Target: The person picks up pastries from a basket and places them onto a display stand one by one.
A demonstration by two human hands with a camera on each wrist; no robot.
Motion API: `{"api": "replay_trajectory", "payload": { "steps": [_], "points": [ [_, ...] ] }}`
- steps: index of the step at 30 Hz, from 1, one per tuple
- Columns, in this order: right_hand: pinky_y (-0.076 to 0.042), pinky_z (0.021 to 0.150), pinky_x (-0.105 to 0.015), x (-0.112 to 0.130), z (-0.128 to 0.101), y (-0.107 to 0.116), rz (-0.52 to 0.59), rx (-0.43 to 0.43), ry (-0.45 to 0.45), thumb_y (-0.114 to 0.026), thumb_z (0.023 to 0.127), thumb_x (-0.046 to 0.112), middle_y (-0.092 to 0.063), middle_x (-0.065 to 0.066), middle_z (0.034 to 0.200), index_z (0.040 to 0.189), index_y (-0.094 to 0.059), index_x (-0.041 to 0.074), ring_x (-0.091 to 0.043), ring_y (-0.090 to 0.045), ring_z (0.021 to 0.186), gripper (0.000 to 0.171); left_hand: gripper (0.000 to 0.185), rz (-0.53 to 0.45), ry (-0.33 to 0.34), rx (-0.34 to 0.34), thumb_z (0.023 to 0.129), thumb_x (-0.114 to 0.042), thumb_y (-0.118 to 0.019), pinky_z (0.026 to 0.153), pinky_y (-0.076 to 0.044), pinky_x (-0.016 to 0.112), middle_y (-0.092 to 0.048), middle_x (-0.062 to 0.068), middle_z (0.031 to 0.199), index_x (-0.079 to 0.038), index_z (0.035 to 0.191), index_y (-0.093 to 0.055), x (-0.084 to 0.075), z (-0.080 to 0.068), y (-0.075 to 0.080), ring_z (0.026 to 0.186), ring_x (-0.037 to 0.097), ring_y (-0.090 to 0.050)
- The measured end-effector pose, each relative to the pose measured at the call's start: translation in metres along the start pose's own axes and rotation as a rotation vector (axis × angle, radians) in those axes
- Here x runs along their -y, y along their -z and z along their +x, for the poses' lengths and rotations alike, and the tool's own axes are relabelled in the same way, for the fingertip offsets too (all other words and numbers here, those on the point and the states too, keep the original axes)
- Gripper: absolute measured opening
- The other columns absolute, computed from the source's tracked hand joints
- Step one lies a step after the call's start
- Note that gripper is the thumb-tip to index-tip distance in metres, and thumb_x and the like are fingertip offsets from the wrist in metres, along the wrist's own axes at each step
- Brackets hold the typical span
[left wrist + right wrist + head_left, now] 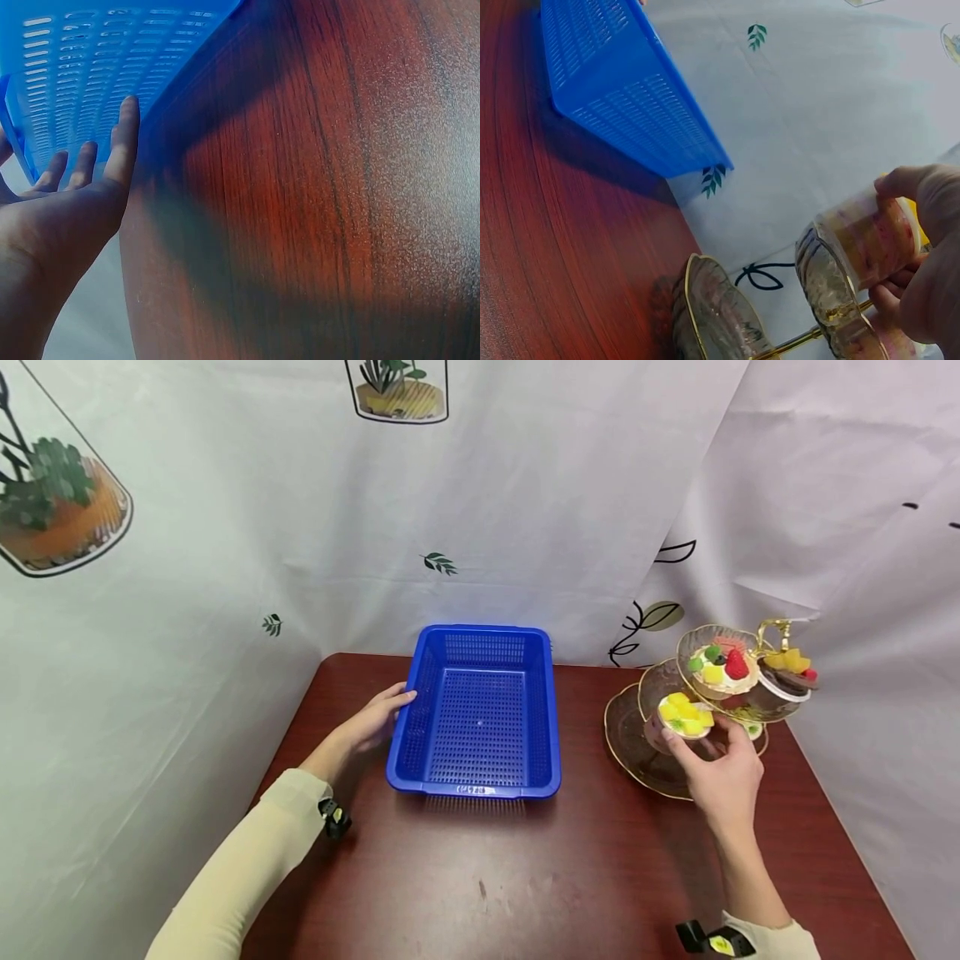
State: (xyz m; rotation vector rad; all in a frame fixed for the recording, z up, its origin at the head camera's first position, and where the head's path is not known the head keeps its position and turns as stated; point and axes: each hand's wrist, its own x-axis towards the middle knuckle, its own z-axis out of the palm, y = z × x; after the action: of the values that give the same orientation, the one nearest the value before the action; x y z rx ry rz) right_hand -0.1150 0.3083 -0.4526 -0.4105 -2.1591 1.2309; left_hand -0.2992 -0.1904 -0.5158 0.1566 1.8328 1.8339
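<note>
My left hand [375,720] holds the left rim of a blue plastic basket [480,727], fingers along its slotted outer wall [82,75]. Nothing lies inside the basket. At the right, my right hand [727,772] pinches a clear dessert cup [684,717] topped with yellow fruit cubes, thumb on one side and fingers on the other. Pink and cream layers show through the cup [874,236] in the right wrist view. It is over the middle level of a tiered glass stand [626,739] with gold rims.
On the stand's top level sit a fruit tart [723,670] with a red berry and a chocolate dessert cup [783,681]. A gold handle [774,631] rises beside them. A patterned white cloth [525,527] hangs behind the dark red wooden table [480,877].
</note>
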Motion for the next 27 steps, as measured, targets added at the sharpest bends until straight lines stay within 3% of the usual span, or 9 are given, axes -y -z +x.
{"api": "replay_trajectory", "payload": {
  "steps": [12, 22, 27],
  "points": [
    [-0.05, 0.088, -0.007, -0.002, 0.005, -0.013, -0.037, -0.135, 0.046, -0.096, 0.077, 0.015, -0.058, 0.004, 0.114, 0.131, -0.067, -0.007, -0.001, -0.06, 0.104, 0.065, 0.058, 0.002, -0.014, 0.005, 0.113, -0.038, -0.05, 0.094, -0.058, 0.044, -0.053, 0.027, 0.151, -0.011, 0.162, -0.033, 0.0, 0.001, 0.003, 0.118, 0.027, -0.067],
    [-0.044, 0.087, -0.005, -0.008, 0.009, -0.02, -0.104, -0.204, 0.101, -0.097, 0.078, 0.021, -0.064, -0.02, 0.12, 0.129, -0.068, -0.006, -0.019, -0.06, 0.106, 0.064, 0.058, -0.018, 0.003, 0.019, 0.113, -0.037, -0.051, 0.095, -0.059, 0.046, -0.051, 0.028, 0.153, -0.012, 0.162, -0.032, 0.0, 0.001, 0.004, 0.123, 0.032, -0.065],
    [-0.041, 0.089, -0.012, -0.011, 0.009, -0.023, -0.122, -0.213, 0.121, -0.097, 0.078, 0.024, -0.064, -0.024, 0.119, 0.127, -0.068, -0.005, -0.032, -0.062, 0.108, 0.064, 0.058, -0.018, 0.006, 0.017, 0.114, -0.037, -0.05, 0.094, -0.059, 0.045, -0.05, 0.029, 0.153, -0.011, 0.163, -0.032, -0.001, 0.002, 0.004, 0.123, 0.032, -0.065]
  ]
}}
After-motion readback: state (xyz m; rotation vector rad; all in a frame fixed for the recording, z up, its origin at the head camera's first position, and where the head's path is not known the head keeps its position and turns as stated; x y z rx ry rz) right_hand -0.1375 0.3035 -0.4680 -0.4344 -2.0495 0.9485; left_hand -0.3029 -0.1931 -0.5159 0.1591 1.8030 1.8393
